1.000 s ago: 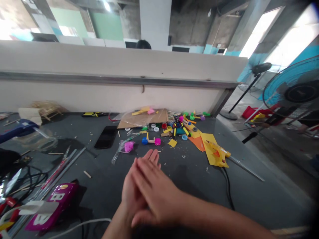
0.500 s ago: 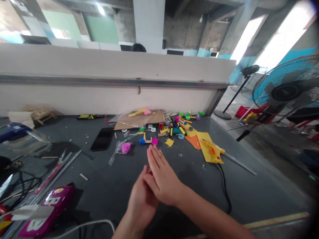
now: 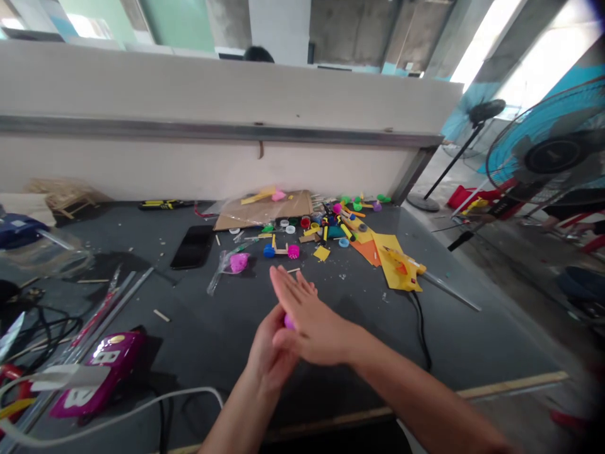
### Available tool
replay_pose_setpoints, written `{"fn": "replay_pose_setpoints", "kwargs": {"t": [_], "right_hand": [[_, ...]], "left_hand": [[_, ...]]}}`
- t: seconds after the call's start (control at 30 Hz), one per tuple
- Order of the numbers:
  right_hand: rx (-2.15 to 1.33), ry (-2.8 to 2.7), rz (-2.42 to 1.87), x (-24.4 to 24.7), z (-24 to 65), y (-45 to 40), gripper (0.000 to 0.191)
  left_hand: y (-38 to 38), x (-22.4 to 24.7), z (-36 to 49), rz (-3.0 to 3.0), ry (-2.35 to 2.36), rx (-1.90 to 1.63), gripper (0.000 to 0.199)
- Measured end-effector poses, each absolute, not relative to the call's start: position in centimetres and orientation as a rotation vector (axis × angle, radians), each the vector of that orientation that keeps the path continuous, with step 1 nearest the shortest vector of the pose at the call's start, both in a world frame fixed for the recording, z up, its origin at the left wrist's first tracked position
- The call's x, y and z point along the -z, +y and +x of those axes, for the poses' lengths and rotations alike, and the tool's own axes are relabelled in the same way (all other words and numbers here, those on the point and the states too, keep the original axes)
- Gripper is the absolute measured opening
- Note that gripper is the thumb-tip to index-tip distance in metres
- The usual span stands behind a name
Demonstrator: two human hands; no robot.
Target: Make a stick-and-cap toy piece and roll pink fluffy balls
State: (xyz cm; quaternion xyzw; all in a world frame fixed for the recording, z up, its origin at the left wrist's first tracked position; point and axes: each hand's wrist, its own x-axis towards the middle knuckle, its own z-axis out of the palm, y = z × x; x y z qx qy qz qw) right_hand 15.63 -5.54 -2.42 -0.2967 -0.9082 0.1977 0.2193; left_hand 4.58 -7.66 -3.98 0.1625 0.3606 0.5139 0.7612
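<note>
Between my palms shows a bit of purple modelling clay point(image 3: 289, 322); most of it is hidden. My left hand point(image 3: 268, 348) lies underneath, palm up and slightly cupped around the lump. Across it from above rests my right hand point(image 3: 321, 323), flat, with fingers stretched and pressing on the clay. Just beyond my fingertips sits a small stick piece point(image 3: 282, 251) with a blue lump at one end and a pink one at the other. Left of that, a pink clay lump point(image 3: 239, 262) lies in a clear plastic bag point(image 3: 217, 281).
A phone point(image 3: 192, 247) lies at the back left, near pliers point(image 3: 163, 205). Yellow paper point(image 3: 390, 252) carries a yellow glue gun point(image 3: 407, 275) with a black cord. Cardboard point(image 3: 265, 211) and small coloured caps clutter the back. A magenta device point(image 3: 106, 372) and white cable point(image 3: 179, 392) occupy the front left.
My right hand has shifted and tilted over the left, and the purple clay now shows between them. The camera view has tipped downward.
</note>
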Motion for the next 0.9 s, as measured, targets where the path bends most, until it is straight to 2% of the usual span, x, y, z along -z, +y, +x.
{"fn": "replay_pose_setpoints", "kwargs": {"t": [0.1,0.27,0.4,0.5,0.6,0.67,0.77,0.9], "right_hand": [[-0.578,-2.410,-0.841,1.4,16.1,-3.7,0.071],[-0.252,-2.549,-0.795,1.3,14.1,-4.0,0.085],[-0.130,-2.601,-0.692,1.7,13.5,-4.6,0.079],[-0.136,-2.536,-0.863,1.8,13.9,-4.6,0.081],[-0.163,-2.636,-0.664,1.5,13.8,-4.9,0.082],[-0.151,-2.622,-0.678,1.3,13.5,-4.9,0.077],[-0.190,-2.522,-0.927,1.3,13.2,-4.9,0.070],[-0.276,-2.601,-0.749,2.1,13.0,-5.9,0.070]], "left_hand": [[-6.9,4.2,4.7,0.199,0.708,-1.176,0.033],[-6.7,3.9,4.8,0.310,0.670,-1.315,0.041],[-7.0,3.9,4.4,0.469,0.702,-1.361,0.052],[-7.2,3.9,3.9,0.419,0.695,-1.322,0.047],[-7.5,3.9,4.0,0.290,0.670,-1.396,0.037],[-7.6,3.7,4.2,0.264,0.664,-1.369,0.036],[-7.7,3.4,4.0,0.225,0.651,-1.240,0.038],[-7.6,4.0,3.6,0.199,0.670,-1.314,0.037]]}}
